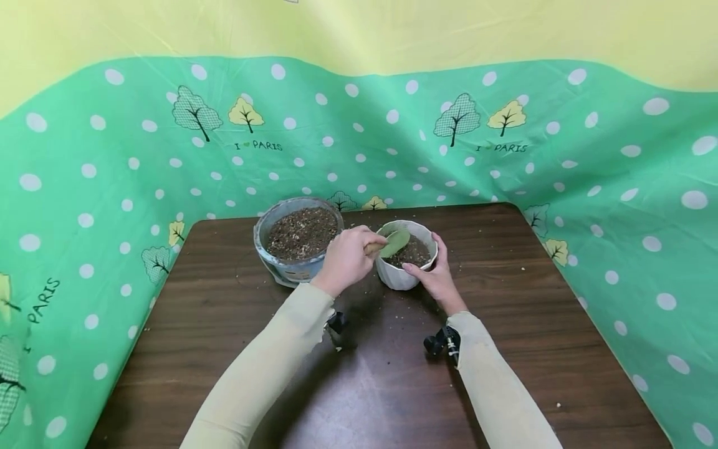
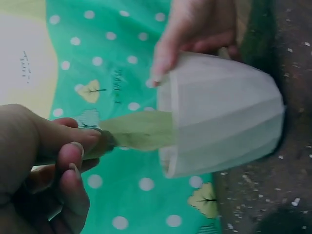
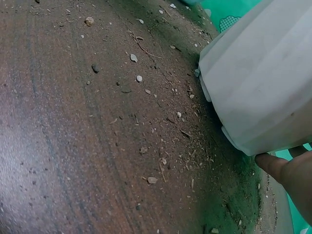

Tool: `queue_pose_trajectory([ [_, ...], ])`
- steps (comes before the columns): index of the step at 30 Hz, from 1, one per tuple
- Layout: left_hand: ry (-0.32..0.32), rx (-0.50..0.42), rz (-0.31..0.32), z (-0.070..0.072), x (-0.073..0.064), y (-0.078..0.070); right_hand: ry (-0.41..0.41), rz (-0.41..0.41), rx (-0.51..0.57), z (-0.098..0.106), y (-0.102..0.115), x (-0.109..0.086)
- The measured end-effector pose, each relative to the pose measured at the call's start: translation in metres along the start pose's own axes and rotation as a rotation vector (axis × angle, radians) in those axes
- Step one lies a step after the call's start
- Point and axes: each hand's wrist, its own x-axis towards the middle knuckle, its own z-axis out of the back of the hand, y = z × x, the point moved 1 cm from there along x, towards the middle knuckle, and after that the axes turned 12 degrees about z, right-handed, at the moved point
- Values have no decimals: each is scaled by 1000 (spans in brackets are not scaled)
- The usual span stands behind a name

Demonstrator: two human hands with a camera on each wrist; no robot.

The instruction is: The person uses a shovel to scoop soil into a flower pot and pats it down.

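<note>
My left hand (image 1: pixel 348 255) grips the wooden handle of a small green garden trowel (image 1: pixel 397 242). The trowel's blade dips over the rim into a white fluted flower pot (image 1: pixel 397 277), which holds dark soil; in the left wrist view the pot's wall hides the blade's tip. On the pot's right side my right hand (image 1: pixel 440 280) holds it, thumb at the near rim and fingers around the outside. A fingertip meets the pot's lower wall in the right wrist view, where most of that hand (image 3: pixel 292 170) is cut off.
To the left stands a larger blue-grey pot (image 1: pixel 291 269) filled with brown soil. Crumbs of soil and pale bits lie scattered on the dark wooden table (image 1: pixel 370 386). A green dotted cloth (image 1: pixel 359 137) hangs behind and along both sides.
</note>
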Motion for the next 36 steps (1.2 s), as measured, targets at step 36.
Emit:
queue_pose_trajectory([
  [36, -206, 96, 36, 25, 5, 8, -13, 34, 28, -2, -1, 0],
])
